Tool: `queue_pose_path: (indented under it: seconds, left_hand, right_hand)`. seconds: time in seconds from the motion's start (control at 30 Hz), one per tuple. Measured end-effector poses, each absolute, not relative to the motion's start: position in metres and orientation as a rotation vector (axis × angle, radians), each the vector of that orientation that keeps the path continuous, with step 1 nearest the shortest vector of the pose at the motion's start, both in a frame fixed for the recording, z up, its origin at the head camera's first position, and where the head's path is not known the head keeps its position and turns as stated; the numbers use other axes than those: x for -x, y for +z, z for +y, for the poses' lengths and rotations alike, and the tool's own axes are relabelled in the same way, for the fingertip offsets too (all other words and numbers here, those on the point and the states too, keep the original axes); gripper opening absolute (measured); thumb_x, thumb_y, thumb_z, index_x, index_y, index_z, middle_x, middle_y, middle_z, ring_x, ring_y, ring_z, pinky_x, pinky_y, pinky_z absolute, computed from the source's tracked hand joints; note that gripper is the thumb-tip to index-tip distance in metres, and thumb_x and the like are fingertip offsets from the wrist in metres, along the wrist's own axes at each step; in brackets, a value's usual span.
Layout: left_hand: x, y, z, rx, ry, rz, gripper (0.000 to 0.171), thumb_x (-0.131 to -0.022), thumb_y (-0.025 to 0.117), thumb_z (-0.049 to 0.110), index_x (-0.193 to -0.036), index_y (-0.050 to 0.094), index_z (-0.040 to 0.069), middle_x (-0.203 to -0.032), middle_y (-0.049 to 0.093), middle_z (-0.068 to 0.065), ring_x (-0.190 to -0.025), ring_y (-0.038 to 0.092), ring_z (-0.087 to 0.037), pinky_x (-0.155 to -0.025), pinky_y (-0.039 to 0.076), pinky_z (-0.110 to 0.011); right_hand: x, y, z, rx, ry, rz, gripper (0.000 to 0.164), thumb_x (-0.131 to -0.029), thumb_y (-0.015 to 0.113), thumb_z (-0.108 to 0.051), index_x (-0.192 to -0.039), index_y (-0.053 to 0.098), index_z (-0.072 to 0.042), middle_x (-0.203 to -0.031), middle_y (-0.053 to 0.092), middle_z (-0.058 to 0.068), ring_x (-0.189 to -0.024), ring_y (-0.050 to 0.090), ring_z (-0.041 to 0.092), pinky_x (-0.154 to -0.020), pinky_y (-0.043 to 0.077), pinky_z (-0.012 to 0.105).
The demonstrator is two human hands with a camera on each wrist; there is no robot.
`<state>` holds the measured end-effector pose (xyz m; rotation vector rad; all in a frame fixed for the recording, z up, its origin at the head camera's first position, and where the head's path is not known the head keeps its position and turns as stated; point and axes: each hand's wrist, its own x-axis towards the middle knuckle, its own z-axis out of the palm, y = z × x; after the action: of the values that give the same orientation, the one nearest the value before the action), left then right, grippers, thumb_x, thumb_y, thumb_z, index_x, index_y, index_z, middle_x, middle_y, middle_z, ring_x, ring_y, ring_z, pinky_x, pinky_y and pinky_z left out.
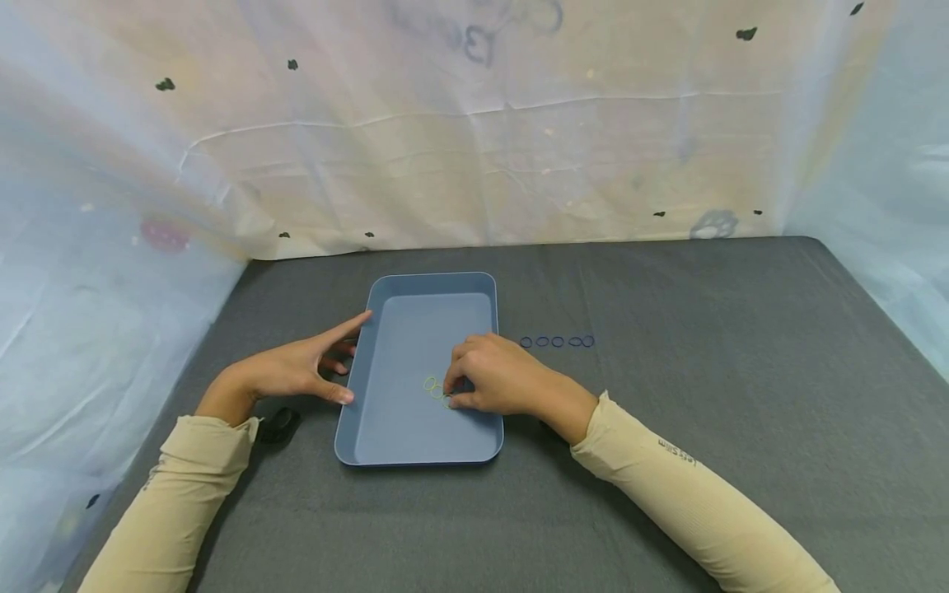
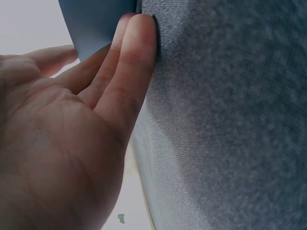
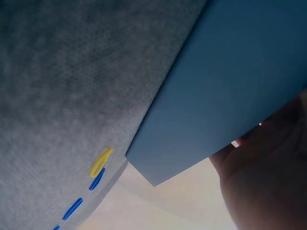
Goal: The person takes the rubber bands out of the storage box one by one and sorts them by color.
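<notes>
A blue tray (image 1: 415, 445) lies on the grey cloth in the head view. Inside it lie a few yellow-green rubber bands (image 1: 432, 385). My right hand (image 1: 454, 394) reaches into the tray with curled fingers, and thumb and forefinger pinch one of these bands on the tray floor. My left hand (image 1: 337, 362) rests beside the tray's left rim, its fingers straight and spread, forefinger and thumb touching the rim. The left wrist view shows the straight fingers (image 2: 129, 62) lying on the cloth by the tray (image 2: 96, 24). In the right wrist view the tray (image 3: 230, 86) fills the upper right.
A row of several blue rubber bands (image 1: 558, 341) lies on the grey cloth (image 1: 704, 346) right of the tray. In the right wrist view a yellow band (image 3: 100, 162) lies at the end of the blue bands (image 3: 96, 179). A small black object (image 1: 278, 424) sits by my left wrist. White sheeting walls the table.
</notes>
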<state>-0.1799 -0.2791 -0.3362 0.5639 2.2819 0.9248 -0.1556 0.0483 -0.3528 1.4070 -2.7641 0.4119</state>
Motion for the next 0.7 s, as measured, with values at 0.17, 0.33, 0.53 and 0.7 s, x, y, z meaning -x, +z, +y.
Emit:
queue_pose_path:
  seconds: [0.17, 0.33, 0.53, 0.7]
  left_hand:
    - [0.1789, -0.3351, -0.2787, -0.563, 0.924, 2.284, 0.119, -0.082, 0.083, 0.029, -0.160, -0.007, 0.033, -0.161, 0.019, -0.026, -0.133, 0.043, -0.043, -0.099, 0.046, -0.054]
    - [0.1798, -0.3354, -0.2792, -0.570, 0.926, 2.281, 0.119, -0.082, 0.083, 0.029, -0.160, -0.007, 0.033, -0.161, 0.019, -0.026, -0.134, 0.042, -0.044, -0.100, 0.045, -0.055]
    - [0.1813, -0.3371, -0.2805, -0.572, 0.931, 2.279, 0.118, -0.083, 0.082, 0.030, -0.161, -0.006, 0.033, -0.162, 0.017, -0.024, -0.136, 0.039, -0.045, -0.101, 0.045, -0.054]
    - [0.1816, -0.3389, -0.2812, -0.592, 0.935, 2.276, 0.118, -0.083, 0.082, 0.030, -0.161, -0.007, 0.031, -0.162, 0.016, -0.024, -0.136, 0.039, -0.044, -0.102, 0.044, -0.053]
  right_hand:
    - [0.1559, -0.3531, 0.0479, -1.409, 0.429, -2.757, 0.008, -0.084, 0.080, -0.034, -0.087, 0.079, -0.026, -0.086, 0.066, -0.012, -0.084, 0.056, 0.008, -0.084, 0.047, 0.031]
    - [0.1556, -0.3524, 0.0493, -1.399, 0.449, -2.748, 0.007, -0.084, 0.080, -0.033, -0.084, 0.077, -0.026, -0.083, 0.065, -0.013, -0.083, 0.056, 0.008, -0.084, 0.047, 0.032]
    - [0.1556, -0.3510, 0.0517, -1.385, 0.489, -2.739, 0.008, -0.084, 0.080, -0.033, -0.082, 0.077, -0.026, -0.081, 0.064, -0.013, -0.081, 0.055, 0.008, -0.081, 0.047, 0.030]
    - [0.1562, -0.3499, 0.0547, -1.385, 0.531, -2.704, 0.007, -0.085, 0.080, -0.032, -0.081, 0.078, -0.026, -0.082, 0.066, -0.014, -0.082, 0.058, 0.005, -0.083, 0.048, 0.030]
